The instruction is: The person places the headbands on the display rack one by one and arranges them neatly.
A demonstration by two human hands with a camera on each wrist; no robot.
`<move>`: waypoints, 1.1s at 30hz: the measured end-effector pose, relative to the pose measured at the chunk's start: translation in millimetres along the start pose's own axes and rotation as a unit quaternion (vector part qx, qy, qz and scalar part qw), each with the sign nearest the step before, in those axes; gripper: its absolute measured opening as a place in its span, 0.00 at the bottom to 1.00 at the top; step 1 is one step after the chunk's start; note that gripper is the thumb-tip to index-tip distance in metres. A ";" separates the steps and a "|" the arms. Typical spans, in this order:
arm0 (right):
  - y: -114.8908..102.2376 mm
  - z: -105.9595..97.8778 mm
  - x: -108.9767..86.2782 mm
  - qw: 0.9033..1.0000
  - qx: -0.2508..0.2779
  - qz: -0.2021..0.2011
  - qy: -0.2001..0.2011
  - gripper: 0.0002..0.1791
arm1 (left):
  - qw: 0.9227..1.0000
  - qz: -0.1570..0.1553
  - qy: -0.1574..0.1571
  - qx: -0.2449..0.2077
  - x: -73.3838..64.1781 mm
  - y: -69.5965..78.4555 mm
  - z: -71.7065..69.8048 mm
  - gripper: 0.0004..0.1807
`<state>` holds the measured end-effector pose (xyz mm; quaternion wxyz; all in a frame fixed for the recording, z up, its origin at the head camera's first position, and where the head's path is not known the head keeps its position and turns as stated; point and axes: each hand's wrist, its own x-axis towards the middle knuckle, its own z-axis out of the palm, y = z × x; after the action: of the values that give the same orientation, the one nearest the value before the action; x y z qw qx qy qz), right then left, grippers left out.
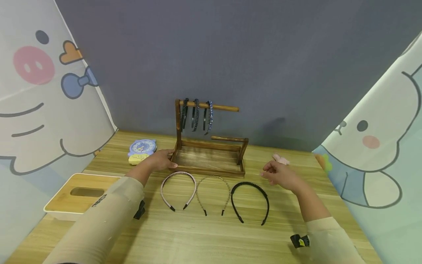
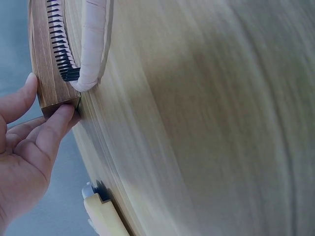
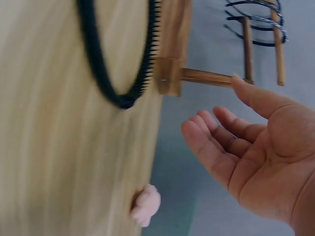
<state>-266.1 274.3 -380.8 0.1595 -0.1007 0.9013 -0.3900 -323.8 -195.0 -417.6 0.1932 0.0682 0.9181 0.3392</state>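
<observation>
A brown wooden rack (image 1: 211, 170) with a tray base and two bars stands at the back of the table. My left hand (image 1: 160, 160) holds its left end; in the left wrist view the thumb and fingers straddle the base's corner (image 2: 60, 101). Three dark headbands (image 1: 196, 114) hang from the upper bar, the rightmost bluish and glittery. In front lie a pale pink headband (image 1: 179, 172), a thin gold one (image 1: 212, 176) and a black one (image 1: 249, 183). My right hand (image 1: 277, 173) hovers right of the rack, fingers loosely bent, nothing in them.
Left of the rack sits a blue clock-like object (image 1: 143, 146) with a yellow block (image 1: 137, 158) before it. A white box with a wooden, slotted lid (image 1: 79, 181) is at the left edge, partly behind my sleeve. A small pink object (image 1: 281, 158) lies beyond my right hand.
</observation>
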 end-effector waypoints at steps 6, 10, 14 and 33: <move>12.8 10.5 1.7 0.998 -0.023 0.023 -0.052 0.21 | 1.000 -0.001 0.000 -0.004 -0.3 -1.1 0.3 0.46; 17.7 18.3 3.9 0.995 -0.064 0.032 -0.064 0.18 | 1.000 -0.002 0.001 0.001 -0.5 -0.8 0.3 0.45; 20.9 23.8 7.2 0.992 -0.098 0.040 -0.067 0.16 | 1.000 -0.002 0.002 0.000 -0.8 -0.5 0.4 0.45; 18.5 31.0 12.3 0.987 -0.137 0.056 -0.068 0.05 | 1.000 -0.004 0.003 0.001 0.9 -1.9 0.1 0.46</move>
<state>-267.3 262.2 -416.9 0.2266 -0.0968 0.9375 -0.2457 -324.5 -196.2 -419.1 0.1912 0.0638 0.9192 0.3382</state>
